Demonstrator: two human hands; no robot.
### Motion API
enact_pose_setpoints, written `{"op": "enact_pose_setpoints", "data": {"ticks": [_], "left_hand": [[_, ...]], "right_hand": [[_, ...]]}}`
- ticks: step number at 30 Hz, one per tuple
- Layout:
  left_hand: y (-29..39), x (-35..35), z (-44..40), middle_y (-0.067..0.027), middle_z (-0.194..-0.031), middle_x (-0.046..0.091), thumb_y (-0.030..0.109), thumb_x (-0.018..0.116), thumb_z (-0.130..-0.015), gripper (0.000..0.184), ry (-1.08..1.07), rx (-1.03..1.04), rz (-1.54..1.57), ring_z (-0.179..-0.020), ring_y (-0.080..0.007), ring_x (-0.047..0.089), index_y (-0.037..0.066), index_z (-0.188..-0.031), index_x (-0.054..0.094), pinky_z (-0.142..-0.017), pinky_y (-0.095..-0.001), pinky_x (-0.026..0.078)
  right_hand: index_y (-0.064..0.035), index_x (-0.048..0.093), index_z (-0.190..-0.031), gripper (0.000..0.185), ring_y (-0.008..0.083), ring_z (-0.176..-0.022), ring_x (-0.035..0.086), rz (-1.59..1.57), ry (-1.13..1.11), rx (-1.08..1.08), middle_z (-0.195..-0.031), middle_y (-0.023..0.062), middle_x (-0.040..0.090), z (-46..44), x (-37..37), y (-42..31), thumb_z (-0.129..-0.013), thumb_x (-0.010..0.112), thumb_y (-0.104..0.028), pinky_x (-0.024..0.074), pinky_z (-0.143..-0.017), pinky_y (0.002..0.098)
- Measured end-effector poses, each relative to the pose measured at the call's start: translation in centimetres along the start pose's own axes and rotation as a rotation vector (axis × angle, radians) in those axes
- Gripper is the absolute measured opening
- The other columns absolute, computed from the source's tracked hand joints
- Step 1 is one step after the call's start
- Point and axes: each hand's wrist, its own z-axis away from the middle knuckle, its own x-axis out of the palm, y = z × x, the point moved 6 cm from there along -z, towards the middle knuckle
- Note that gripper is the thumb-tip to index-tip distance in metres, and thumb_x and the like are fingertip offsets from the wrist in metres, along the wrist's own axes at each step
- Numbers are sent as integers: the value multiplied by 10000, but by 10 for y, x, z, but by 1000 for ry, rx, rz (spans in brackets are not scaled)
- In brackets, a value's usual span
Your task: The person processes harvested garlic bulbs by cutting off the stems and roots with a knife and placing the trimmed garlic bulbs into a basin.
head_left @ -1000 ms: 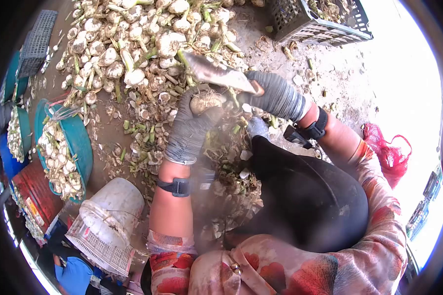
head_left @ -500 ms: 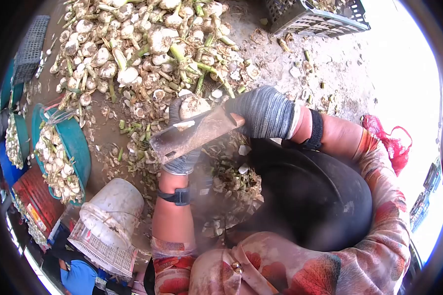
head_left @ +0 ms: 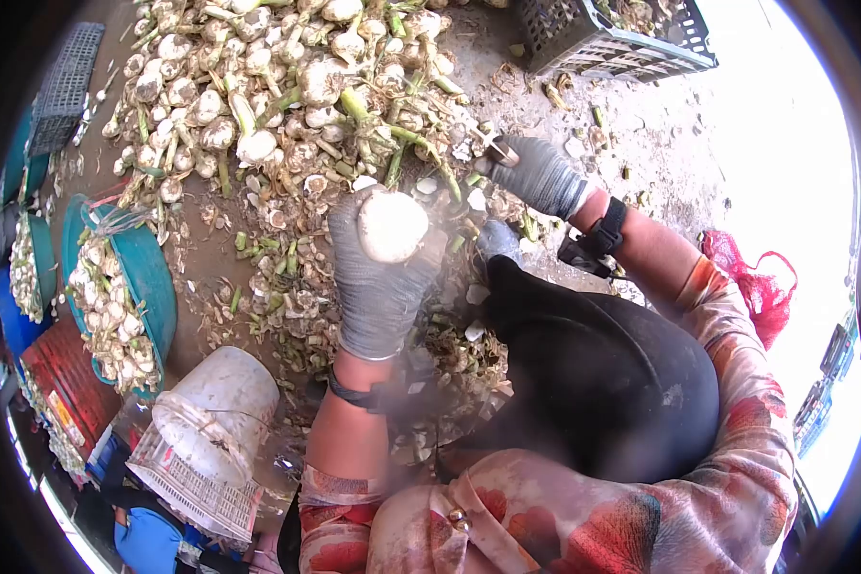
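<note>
Left hand (head_left: 378, 292) well clear of bucket (head_left: 231, 383)

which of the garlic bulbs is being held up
The smooth white bulb in the gloved left hand; the bulbs in the pile beyond look dirtier, many with stems attached.

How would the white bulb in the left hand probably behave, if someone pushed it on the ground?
The bulb would likely roll, perhaps unevenly, as it looks rounded. It is probably firm: its outline shows no dent in the gloved left hand.
</note>
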Motion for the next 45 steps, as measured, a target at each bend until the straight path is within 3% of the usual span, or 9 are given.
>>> {"op": "enact_pose_setpoints", "data": {"ticks": [7, 11, 14, 23, 29, 34, 37, 43, 45], "left_hand": [[29, 4, -10, -139, -1310, 386, 348, 828, -670, 915, 126, 459, -586, -1116, -257, 515, 57, -1371, 316, -940, -355, 452], [-87, -7, -12, -133, -1169, 553, 345, 733, -782, 663, -46, -287, 616, -1053, -237, 568, 28, -1292, 453, -888, -343, 471], [-46, 4, -19, -102, -1103, 640, 335, 641, -869, 387, -235, 79, -854, -1018, -234, 604, 79, -1158, 610, -884, -378, 475], [-19, -83, 8, -46, -978, 620, 142, 629, -891, 261, 175, -257, -74, -809, -156, 572, 34, -1126, 593, -743, -278, 475], [0, -295, 14, -165, -1402, 426, 315, 606, -889, 582, 957, 73, 742, -1323, -333, 380, 34, -1351, 391, -1098, -566, 303], [-87, -127, 6, -147, -1143, 580, 350, 593, -911, 520, 470, -499, 602, -1001, -269, 590, 26, -1295, 457, -912, -432, 495], [-100, -27, 0, -233, -1317, 479, 352, 583, -916, 612, 82, -528, 524, -1239, -371, 459, 30, -1387, 363, -1046, -465, 377], [-76, 63, -33, -144, -1250, 523, 344, 622, -901, 672, -339, -15, -102, -1132, -233, 523, 14, -1397, 312, -939, -362, 455], [-30, 64, -30, -110, -1214, 527, 355, 649, -881, 659, -306, -327, 555, -1084, -170, 517, 19, -1367, 358, -902, -313, 456]], "right_hand": [[-104, 625, -1152, 494, 118, -583, 585, -578, -355, -117, -753, 42, 643, 2, 9, -80, -834, 666, -481, 477, -532, 269], [-109, 611, -1152, 492, 227, -809, 633, -407, -180, -467, -913, 102, 661, 5, 24, -77, -816, 681, -462, 497, -720, 359], [-129, 617, -1125, 480, 291, -898, 633, -226, -280, -405, -960, 136, 652, 12, 18, -76, -806, 670, -483, 493, -767, 384], [-81, 651, -969, 330, 351, -760, 639, 192, -317, 95, -784, 174, 656, -7, 3, 9, -848, 592, -382, 506, -706, 393], [1, 585, -1073, 542, 350, -806, 661, -144, 51, 103, -864, 219, 666, -29, 36, 16, -763, 724, -421, 507, -726, 409], [-10, 586, -1046, 439, 241, -739, 650, -338, -76, 302, -799, 141, 663, -39, 83, 43, -753, 766, -284, 509, -690, 342], [-21, 590, -1016, 386, 197, -736, 628, -302, -69, 344, -802, 122, 658, -11, 62, 30, -766, 755, -265, 500, -694, 337], [-55, 583, -970, 341, 230, -747, 571, -232, -45, -71, -838, 111, 627, 20, 36, -11, -797, 734, -308, 478, -730, 354], [-58, 597, -973, 360, 259, -752, 596, -353, -25, -93, -829, 133, 625, 21, 28, -11, -809, 713, -356, 479, -712, 360]]}}
